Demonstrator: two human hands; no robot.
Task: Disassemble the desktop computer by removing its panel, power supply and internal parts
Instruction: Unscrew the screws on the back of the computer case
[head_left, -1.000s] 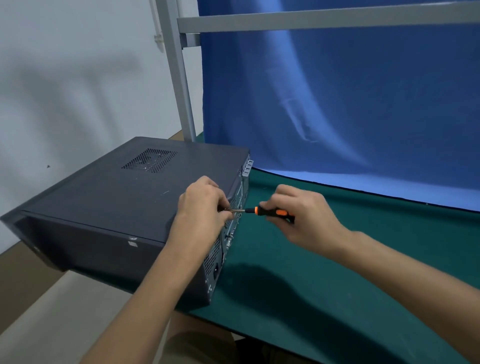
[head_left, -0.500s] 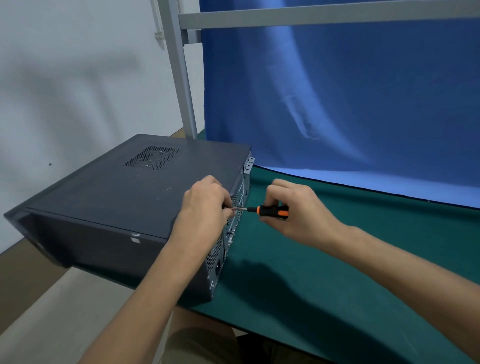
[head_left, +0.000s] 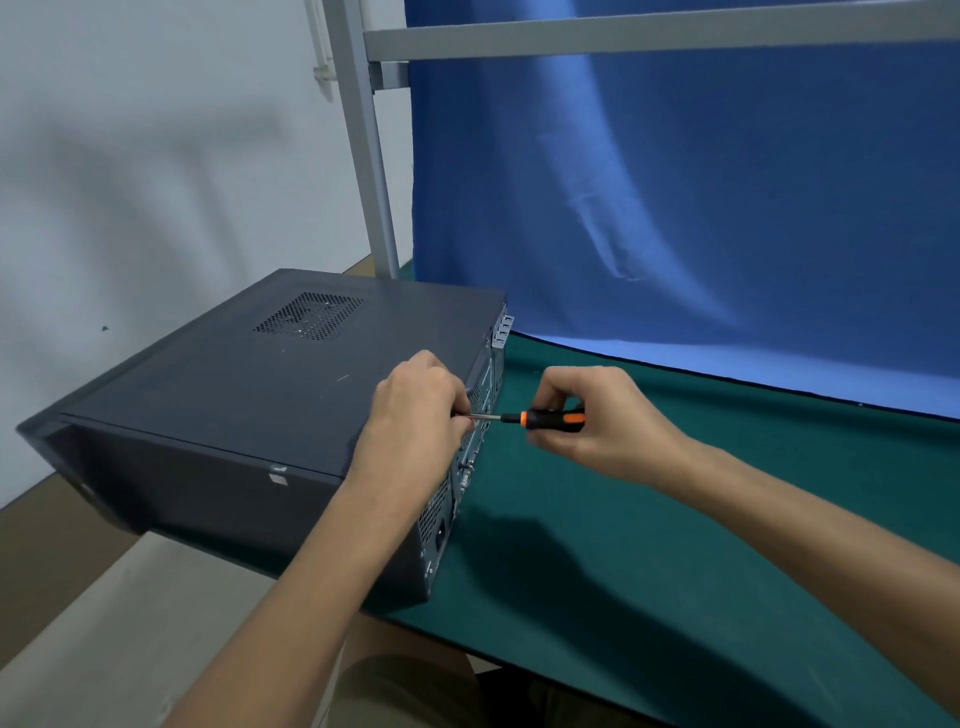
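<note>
the desktop computer lies on its side at the left edge of the tabletop. in the last second the grip of the right hand rolled around the screwdriver handle, while the left hand pinches its shaft at the rear face. probably a screw of the panel is loosening; the panel is not off yet.

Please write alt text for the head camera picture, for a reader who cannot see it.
The right hand holds an orange-and-black screwdriver level against the rear of a dark computer case lying on its side, while the left hand pinches the shaft near the tip. The case rests on a green mat before a blue cloth.
</note>
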